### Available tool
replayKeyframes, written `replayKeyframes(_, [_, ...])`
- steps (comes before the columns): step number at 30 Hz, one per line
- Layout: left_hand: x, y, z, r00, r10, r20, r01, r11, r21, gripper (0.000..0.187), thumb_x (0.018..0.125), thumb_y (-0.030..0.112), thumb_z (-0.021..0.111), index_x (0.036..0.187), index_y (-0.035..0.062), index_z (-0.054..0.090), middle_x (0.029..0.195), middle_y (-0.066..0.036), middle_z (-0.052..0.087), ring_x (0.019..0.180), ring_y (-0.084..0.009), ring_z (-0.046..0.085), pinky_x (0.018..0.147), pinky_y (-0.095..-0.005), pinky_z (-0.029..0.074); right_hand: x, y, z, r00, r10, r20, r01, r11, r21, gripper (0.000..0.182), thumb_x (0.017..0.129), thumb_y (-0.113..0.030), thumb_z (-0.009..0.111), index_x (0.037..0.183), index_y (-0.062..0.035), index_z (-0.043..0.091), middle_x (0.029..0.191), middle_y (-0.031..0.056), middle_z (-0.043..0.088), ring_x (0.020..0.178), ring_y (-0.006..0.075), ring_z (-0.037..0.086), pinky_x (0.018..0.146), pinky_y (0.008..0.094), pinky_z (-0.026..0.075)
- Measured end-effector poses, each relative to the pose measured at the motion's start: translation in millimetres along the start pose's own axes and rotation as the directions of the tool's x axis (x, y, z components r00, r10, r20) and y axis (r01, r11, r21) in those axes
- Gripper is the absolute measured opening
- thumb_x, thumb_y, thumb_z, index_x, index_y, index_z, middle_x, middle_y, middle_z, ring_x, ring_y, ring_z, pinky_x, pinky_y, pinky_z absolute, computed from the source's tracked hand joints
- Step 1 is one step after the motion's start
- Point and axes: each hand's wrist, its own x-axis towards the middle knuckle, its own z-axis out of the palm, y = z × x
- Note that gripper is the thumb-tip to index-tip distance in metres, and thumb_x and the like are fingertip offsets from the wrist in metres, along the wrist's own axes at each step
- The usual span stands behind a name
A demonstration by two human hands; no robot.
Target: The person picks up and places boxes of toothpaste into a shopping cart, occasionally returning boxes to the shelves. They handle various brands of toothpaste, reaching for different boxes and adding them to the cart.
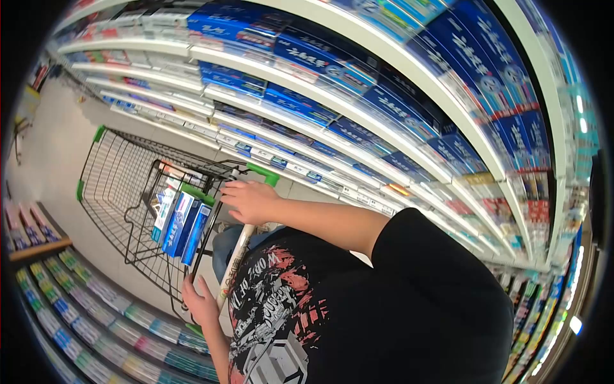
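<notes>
My right hand (246, 201) lies over the near end of a wire shopping cart (105, 173), beside its green corner piece (263, 174). Its fingers are stretched toward the basket and spread a little. Lower down, my left hand (201, 302) is at the cart's other side, fingers and thumb apart, by a dark bar of the frame. Between the hands, blue boxes (179, 221) that look like toothpaste cartons stand upright in the cart's upper compartment. Several other packages are beside them. The white handle bar (236, 256) runs close to my black T-shirt (384, 307).
Long lit shelves (358, 121) with rows of blue cartons run along the cart's right side. A lower rack (115, 313) of small hanging packs borders its left side. Pale floor (61, 128) stretches ahead of the cart.
</notes>
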Motion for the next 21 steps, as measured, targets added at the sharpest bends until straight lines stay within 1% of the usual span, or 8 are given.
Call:
replayKeyframes(1, [-5.0, 4.6, 0.5, 1.0, 0.023, 0.008, -0.023, 1.0, 0.008, 0.043, 0.105, 0.032, 0.059, 0.134, 0.0, 0.062, 0.138, -0.025, 0.06, 0.128, -0.0428, 0.055, 0.108, -0.0515, 0.042, -0.9, 0.9, 0.6, 1.0, 0.02, -0.016, -0.02, 1.0, 0.003, 0.043, 0.098, -0.035, 0.062, 0.136, -0.0141, 0.063, 0.153, 0.0046, 0.055, 0.147, 0.0225, 0.044, 0.112, 0.0432, 0.047])
replayKeyframes(3, [-15.6, 7.2, 2.2, 0.954, 0.297, -0.034, -0.288, 0.944, 0.163, 0.04, 0.104, 0.03, 0.059, 0.13, 0.0, 0.065, 0.141, -0.028, 0.058, 0.129, -0.0449, 0.054, 0.108, -0.0527, 0.042, -2.2, 3.0, -0.1, 1.0, 0.007, 0.004, -0.007, 1.0, -0.005, 0.042, 0.098, -0.035, 0.062, 0.135, -0.0146, 0.063, 0.151, 0.0046, 0.056, 0.147, 0.0225, 0.045, 0.11, 0.0429, 0.048])
replayKeyframes(5, [-17.8, 8.0, 4.0, 0.94, 0.341, -0.026, -0.328, 0.922, 0.207, 0.037, 0.104, 0.029, 0.059, 0.123, -0.0006, 0.069, 0.141, -0.03, 0.057, 0.129, -0.0467, 0.054, 0.108, -0.0533, 0.042, -7.4, 4.3, -2.8, 1.0, 0.013, -0.009, -0.013, 1.0, -0.012, 0.042, 0.098, -0.035, 0.062, 0.135, -0.0146, 0.064, 0.151, 0.0047, 0.056, 0.147, 0.0224, 0.045, 0.11, 0.0429, 0.048])
replayKeyframes(8, [-18.8, 16.0, 2.0, 0.966, 0.26, -0.009, -0.255, 0.955, 0.151, 0.036, 0.104, 0.029, 0.057, 0.109, -0.0029, 0.072, 0.139, -0.03, 0.059, 0.126, -0.0471, 0.056, 0.107, -0.0535, 0.043, -14.0, 1.8, 0.6, 0.998, 0.001, -0.059, -0.001, 1.0, -0.008, 0.038, 0.097, -0.034, 0.062, 0.129, -0.0133, 0.067, 0.147, 0.0058, 0.06, 0.145, 0.0229, 0.047, 0.108, 0.0429, 0.049])
replayKeyframes(9, [-20.1, 15.6, 2.9, 0.963, 0.268, -0.011, -0.263, 0.952, 0.154, 0.036, 0.104, 0.029, 0.057, 0.109, -0.0029, 0.072, 0.139, -0.03, 0.059, 0.126, -0.0471, 0.056, 0.107, -0.0535, 0.043, -16.5, 2.3, 2.4, 0.995, -0.013, -0.096, 0.013, 1.0, -0.001, 0.036, 0.096, -0.033, 0.062, 0.124, -0.0119, 0.07, 0.144, 0.0068, 0.063, 0.143, 0.0235, 0.05, 0.107, 0.0429, 0.05])
replayKeyframes(12, [-26.1, 16.8, 6.1, 0.969, 0.248, -0.017, -0.241, 0.954, 0.177, 0.041, 0.106, 0.03, 0.055, 0.104, -0.0076, 0.072, 0.137, -0.031, 0.06, 0.125, -0.0471, 0.056, 0.106, -0.0532, 0.044, -23.7, 5.9, 6.7, 0.993, -0.008, -0.115, 0.01, 1.0, 0.018, 0.036, 0.096, -0.034, 0.063, 0.124, -0.0124, 0.07, 0.142, 0.0058, 0.063, 0.141, 0.0242, 0.051, 0.106, 0.0429, 0.051])
replayKeyframes(18, [-32.9, 18.0, 9.6, 0.973, 0.23, -0.02, -0.223, 0.96, 0.172, 0.044, 0.107, 0.031, 0.053, 0.104, -0.0084, 0.073, 0.137, -0.031, 0.061, 0.127, -0.0466, 0.056, 0.108, -0.0524, 0.044, -33.8, 5.5, 1.7, 0.995, 0.031, -0.092, -0.027, 0.998, 0.049, 0.036, 0.094, -0.035, 0.063, 0.122, -0.0136, 0.071, 0.142, 0.0032, 0.064, 0.141, 0.024, 0.052, 0.104, 0.0428, 0.053])
replayKeyframes(21, [-34.8, 17.0, 12.0, 0.976, 0.215, -0.039, -0.206, 0.965, 0.164, 0.045, 0.107, 0.032, 0.053, 0.105, -0.0082, 0.073, 0.136, -0.031, 0.061, 0.126, -0.0466, 0.056, 0.108, -0.0525, 0.044, -33.6, 6.5, 6.1, 0.99, 0.01, -0.142, -0.007, 1.0, 0.019, 0.035, 0.094, -0.034, 0.062, 0.121, -0.0141, 0.072, 0.14, 0.0022, 0.066, 0.141, 0.0235, 0.052, 0.103, 0.0426, 0.054])
